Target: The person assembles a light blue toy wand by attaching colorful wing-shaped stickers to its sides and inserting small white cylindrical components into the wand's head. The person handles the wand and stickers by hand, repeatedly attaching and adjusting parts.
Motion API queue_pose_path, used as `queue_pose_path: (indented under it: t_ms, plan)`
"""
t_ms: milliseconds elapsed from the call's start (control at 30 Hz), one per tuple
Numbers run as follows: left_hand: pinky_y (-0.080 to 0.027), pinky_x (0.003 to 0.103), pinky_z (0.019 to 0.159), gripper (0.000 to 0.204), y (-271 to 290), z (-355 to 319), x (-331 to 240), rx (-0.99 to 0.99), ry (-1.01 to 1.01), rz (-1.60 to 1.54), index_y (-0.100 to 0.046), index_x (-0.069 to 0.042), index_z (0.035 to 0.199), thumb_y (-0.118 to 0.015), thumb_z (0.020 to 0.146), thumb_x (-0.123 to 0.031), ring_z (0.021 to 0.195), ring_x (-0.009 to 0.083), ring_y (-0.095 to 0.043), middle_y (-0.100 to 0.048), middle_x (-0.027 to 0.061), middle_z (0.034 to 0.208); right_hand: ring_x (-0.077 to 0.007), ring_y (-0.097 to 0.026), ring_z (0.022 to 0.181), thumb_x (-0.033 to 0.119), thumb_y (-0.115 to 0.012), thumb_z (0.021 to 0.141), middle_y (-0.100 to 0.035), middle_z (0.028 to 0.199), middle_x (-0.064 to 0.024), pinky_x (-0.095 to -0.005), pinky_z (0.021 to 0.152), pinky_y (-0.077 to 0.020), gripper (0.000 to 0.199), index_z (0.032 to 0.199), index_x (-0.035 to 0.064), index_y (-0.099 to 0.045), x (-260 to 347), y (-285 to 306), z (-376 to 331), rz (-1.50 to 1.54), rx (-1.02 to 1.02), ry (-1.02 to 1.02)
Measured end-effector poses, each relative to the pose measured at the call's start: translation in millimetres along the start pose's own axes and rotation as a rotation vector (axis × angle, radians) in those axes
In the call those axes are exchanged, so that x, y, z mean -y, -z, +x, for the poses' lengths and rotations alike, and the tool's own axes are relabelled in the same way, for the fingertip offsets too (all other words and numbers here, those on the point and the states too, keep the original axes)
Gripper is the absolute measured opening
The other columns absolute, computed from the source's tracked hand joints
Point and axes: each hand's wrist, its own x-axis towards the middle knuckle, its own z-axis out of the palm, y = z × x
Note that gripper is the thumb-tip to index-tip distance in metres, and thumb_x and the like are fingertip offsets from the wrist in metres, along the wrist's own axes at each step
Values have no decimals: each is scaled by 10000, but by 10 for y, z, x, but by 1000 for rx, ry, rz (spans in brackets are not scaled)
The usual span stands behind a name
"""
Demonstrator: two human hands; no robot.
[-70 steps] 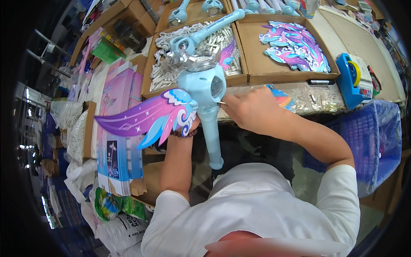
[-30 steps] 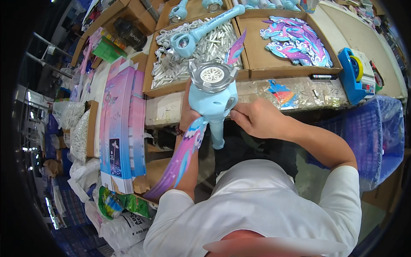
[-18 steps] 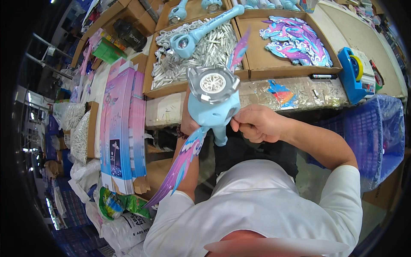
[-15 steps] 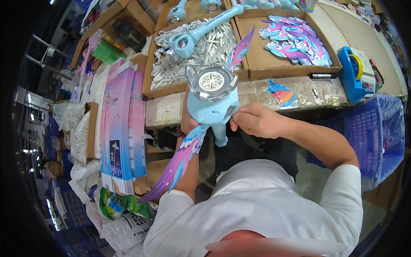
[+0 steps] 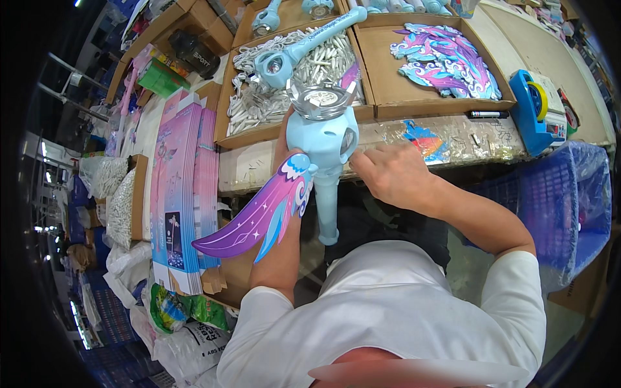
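A light blue toy wand [image 5: 328,194] stands nearly upright in front of me, its handle pointing toward my body. Its round head carries a clear, prong-edged cap [image 5: 321,100] over a white patterned disc. A purple, pink and blue wing [image 5: 262,210] sticks out from its left side; a second wing [image 5: 350,75] partly shows behind the cap. My left hand [image 5: 283,150] holds the wand's head from the left and is mostly hidden behind it. Right beside the head's oval opening, my right hand [image 5: 398,176] is closed with curled fingers; whatever they may hold is hidden.
Beyond the bench edge [image 5: 466,139], a cardboard tray [image 5: 226,132] holds white parts and another wand [image 5: 304,52]. Loose wings [image 5: 446,61] fill the tray beside it. Flat printed boxes [image 5: 178,194] are stacked left. A tape dispenser [image 5: 533,110] and blue basket [image 5: 556,200] are right.
The wand has tilted, so its cap faces away more and its handle shows longer. The near wing has turned broadside. My right hand has turned and come slightly off the wand's side.
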Motion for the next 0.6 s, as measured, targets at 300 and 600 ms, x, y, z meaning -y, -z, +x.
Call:
queue_pose_path:
  t_ms: [300,600]
  plan:
    - [-455,481,973,729,422,-145,109,-77,206,-601,-387,-70,1389,-606,828,-480,1170,322,-535,-470,144,1368,-365,-615,681,185,-561,869,-635,741,-182,-460,603,-469,202,938,15,-643,118,295,269,637,319,-482]
    - [-448,525,947,781,279,-135,101,101,164,-593,-373,-66,1396,-624,803,-508,1164,362,-523,-456,167,1368,-126,-465,577,269,-483,922,-514,669,-27,-298,536,-375,333,924,-9,-665,9,208,165,1352,434,-893]
